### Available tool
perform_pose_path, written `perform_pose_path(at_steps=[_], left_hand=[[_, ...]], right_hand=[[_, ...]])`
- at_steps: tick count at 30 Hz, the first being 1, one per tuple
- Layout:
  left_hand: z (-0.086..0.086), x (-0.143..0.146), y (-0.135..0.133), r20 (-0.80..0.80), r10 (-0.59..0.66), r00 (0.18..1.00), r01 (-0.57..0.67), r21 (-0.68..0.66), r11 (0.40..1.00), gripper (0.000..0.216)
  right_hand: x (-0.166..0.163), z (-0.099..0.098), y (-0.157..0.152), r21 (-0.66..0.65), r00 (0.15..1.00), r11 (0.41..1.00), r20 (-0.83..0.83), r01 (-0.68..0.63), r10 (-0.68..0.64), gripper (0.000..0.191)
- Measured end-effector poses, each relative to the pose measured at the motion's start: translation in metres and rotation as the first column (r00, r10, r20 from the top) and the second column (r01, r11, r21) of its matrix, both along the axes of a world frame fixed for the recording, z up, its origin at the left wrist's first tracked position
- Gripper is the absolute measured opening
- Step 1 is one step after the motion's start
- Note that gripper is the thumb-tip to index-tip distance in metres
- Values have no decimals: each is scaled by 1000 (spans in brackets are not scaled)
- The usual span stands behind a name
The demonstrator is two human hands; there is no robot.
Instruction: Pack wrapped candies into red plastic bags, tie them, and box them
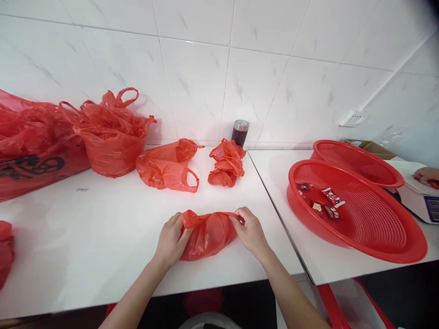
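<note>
A red plastic bag (209,237) lies near the front edge of the white table, its top gathered flat between my two hands. My left hand (173,237) pinches the bag's left upper end, with a fold of plastic standing up beside the fingers. At the right upper corner, my right hand (249,228) has thumb and fingers closed on the plastic. What the bag contains cannot be made out. Just beyond it lie a flattened red bag with a loop handle (164,167) and a crumpled red bag (226,164).
Bundles of red bags (115,141) and a large printed red bag (41,146) stand at the left. A dark tumbler (240,132) is by the tiled wall. To the right, a red plastic basket (373,228) holds several wrapped sweets, near another basket (360,162) and a scale (420,201).
</note>
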State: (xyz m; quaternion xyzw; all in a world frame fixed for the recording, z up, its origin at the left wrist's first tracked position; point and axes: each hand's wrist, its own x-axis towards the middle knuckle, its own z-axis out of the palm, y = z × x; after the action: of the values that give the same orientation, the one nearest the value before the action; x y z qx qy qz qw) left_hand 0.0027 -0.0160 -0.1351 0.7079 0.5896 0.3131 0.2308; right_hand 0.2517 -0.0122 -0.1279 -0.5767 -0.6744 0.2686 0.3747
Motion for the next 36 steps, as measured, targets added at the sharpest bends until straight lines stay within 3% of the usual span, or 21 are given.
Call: perform_pose_path(at_steps=[4,9,14,21,28,33,36], left_hand=[[-7,8,9,-194,6,981,-6,-3,1000,26],[-11,11,26,-359,20,933,-18,7,1000,26],[-16,9,36,-436,56,898,-34,58,998,36],[-16,-3,33,-433,-63,899,88,39,995,58],[-4,-3,17,-350,-106,931,94,-49,994,36],[4,3,16,71,12,997,-4,-115,993,38],[8,-11,16,179,103,978,-69,-188,980,53]], right_hand=[[-16,-15,3,75,967,993,228,96,-110,16],[-26,-36,14,139,833,984,528,108,-166,8],[-26,-41,17,165,795,981,578,104,-182,6],[-26,-42,14,194,780,976,593,99,-197,8],[-23,-41,10,186,800,979,573,85,-178,6],[-23,-31,2,195,888,980,443,36,-121,9],[-8,-20,-3,208,937,978,337,19,-89,25]])
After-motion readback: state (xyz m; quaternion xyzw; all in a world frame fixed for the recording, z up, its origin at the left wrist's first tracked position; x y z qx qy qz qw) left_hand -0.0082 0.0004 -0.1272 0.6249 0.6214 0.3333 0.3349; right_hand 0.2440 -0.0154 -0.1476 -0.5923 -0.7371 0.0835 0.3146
